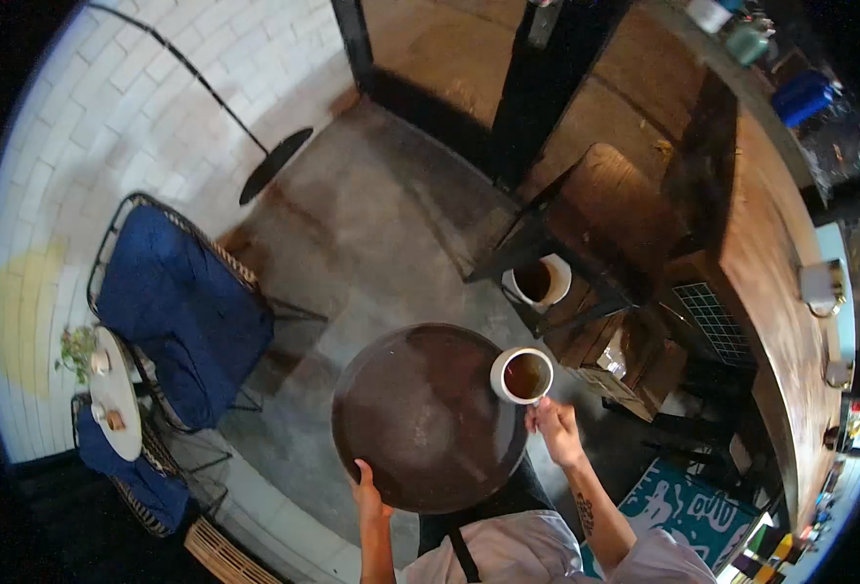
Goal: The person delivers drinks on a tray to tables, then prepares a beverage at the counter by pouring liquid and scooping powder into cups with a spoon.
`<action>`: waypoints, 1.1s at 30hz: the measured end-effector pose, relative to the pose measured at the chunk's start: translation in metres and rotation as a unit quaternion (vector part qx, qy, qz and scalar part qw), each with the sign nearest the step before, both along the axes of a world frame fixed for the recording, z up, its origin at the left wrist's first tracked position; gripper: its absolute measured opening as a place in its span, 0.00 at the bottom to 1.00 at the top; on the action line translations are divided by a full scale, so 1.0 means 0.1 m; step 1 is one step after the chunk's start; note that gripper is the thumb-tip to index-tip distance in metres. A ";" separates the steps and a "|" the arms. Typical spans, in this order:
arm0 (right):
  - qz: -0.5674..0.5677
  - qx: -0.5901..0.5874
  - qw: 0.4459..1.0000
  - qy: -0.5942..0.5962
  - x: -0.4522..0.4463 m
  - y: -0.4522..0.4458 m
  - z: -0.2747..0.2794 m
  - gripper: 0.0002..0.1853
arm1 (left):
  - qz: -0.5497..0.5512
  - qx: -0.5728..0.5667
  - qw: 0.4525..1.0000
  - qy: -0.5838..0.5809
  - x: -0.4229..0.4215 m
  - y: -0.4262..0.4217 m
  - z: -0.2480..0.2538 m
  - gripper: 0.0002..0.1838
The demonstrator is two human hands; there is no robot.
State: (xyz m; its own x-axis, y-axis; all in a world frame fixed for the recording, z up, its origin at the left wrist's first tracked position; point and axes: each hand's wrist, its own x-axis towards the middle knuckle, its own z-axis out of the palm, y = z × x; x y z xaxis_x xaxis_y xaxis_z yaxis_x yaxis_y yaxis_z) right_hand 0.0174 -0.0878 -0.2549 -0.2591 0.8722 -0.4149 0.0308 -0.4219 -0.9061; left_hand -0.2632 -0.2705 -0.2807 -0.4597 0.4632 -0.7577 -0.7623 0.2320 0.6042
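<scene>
Mug point(499, 381), white outside w/ dark brown liquid in it, is over the tray's upper right edge, its outer side jutting past the rim; can't tell if it rests on the tray or is held just above. R hand point(554, 428) has fingers closed round the mug's handle, just outside the tray's right edge. Tray point(420, 419) is round, dark brown, bare apart from the mug, held in front of the person's apron point(522, 540). L hand point(369, 490) grips the tray's lower left edge, thumb on top of the rim; other fingers mostly hidden, so can't tell how far they reach underneath. Beyond the tray is grey floor point(352, 234). To the R, nr the mug but well below it, a white bucket point(563, 289) w/ dark contents stands by a wooden stool point(605, 200), w/ an open cardboard box point(652, 375) nearby. Long wooden counter point(766, 253) curves down the far R; teal mat point(688, 511) w/ white lettering lies below, nr the R forearm. Over on the L: chair point(177, 302) w/ blue cushions, then a small white table point(128, 443) w/ a cup point(101, 362) nr its upper end and a potted plant point(77, 350) at its upper L edge.
</scene>
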 end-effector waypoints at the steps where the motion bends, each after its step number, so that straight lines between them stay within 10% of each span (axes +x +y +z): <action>1: 0.008 -0.001 1.000 -0.016 0.04 0.08 -0.19 0.23 | 0.029 -0.044 0.999 0.009 -0.02 -0.05 -0.13 0.41; 7: -0.142 -0.054 0.988 0.025 0.31 0.68 -1.86 0.15 | 0.088 -0.069 0.993 -0.046 0.10 -0.43 -1.03 0.40; 22: -0.238 0.123 0.836 -0.479 1.64 2.45 -5.56 0.21 | 0.117 -0.187 0.958 -0.186 1.08 -0.22 -1.79 0.44; 28: -0.107 0.169 0.711 -0.675 1.82 2.90 -5.45 0.18 | 0.109 -0.184 0.949 -0.233 1.19 -0.29 -1.94 0.43; 33: 0.075 -0.013 0.703 -0.707 1.76 3.11 -4.97 0.19 | 0.093 -0.231 0.938 -0.241 1.15 0.02 -1.76 0.43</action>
